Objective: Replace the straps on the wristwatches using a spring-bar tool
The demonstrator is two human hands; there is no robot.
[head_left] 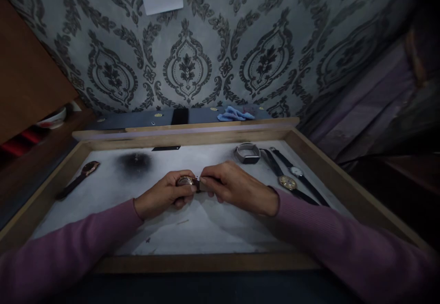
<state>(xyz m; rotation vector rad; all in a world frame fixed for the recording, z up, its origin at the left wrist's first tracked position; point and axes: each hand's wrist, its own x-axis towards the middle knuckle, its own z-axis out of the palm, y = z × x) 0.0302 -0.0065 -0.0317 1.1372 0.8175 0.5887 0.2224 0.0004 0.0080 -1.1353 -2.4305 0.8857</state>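
Observation:
My left hand (167, 191) is closed around the round case of a wristwatch (186, 181), its thumb lying across the front. The watch has a gold-toned rim and a dark strap. Just to the right, my right hand (233, 187) pinches the dark strap close to the case, fingertips almost touching those of the left. Both hands are held over the white surface of a wooden-framed tray (220, 263). My fingers hide much of the strap and the back of the case.
A dark-strapped watch (90, 168) lies at the tray's left. At the right are a grey-banded watch (248, 152), a gold-faced watch (287, 183) and a white-faced watch (296, 171). A flat black strip (166, 148) lies near the back rim. Behind is a blue cloth (235, 113).

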